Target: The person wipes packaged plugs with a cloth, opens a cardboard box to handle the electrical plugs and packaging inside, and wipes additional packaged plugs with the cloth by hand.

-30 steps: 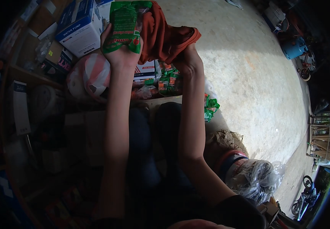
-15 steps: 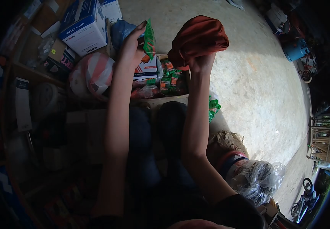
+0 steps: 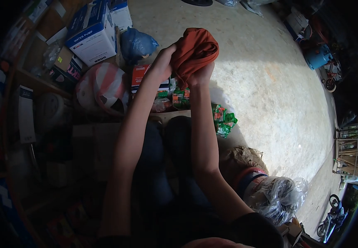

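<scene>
A bunched rust-red cloth (image 3: 196,51) is held up in front of me between both hands. My left hand (image 3: 164,61) presses against its left side, with the fingertips hidden behind the folds. From below, my right hand (image 3: 202,76) grips the cloth, its fingers mostly covered by the fabric. Below the hands, green and red packets (image 3: 181,98) lie in an open box. More green packets (image 3: 224,120) sit on the floor to the right of that box. No packet shows in my left hand.
To the left stand a water pump box (image 3: 90,39), a blue plastic bag (image 3: 137,44) and a red-and-white ball (image 3: 104,87). At lower right are crumpled brown paper (image 3: 247,157) and a clear plastic bundle (image 3: 276,198). A blue gas cylinder (image 3: 319,57) stands far right on the concrete floor (image 3: 278,103).
My left hand has moved right to the cloth, and the green packet it held is out of sight. My right hand has brought the cloth left and slightly lower.
</scene>
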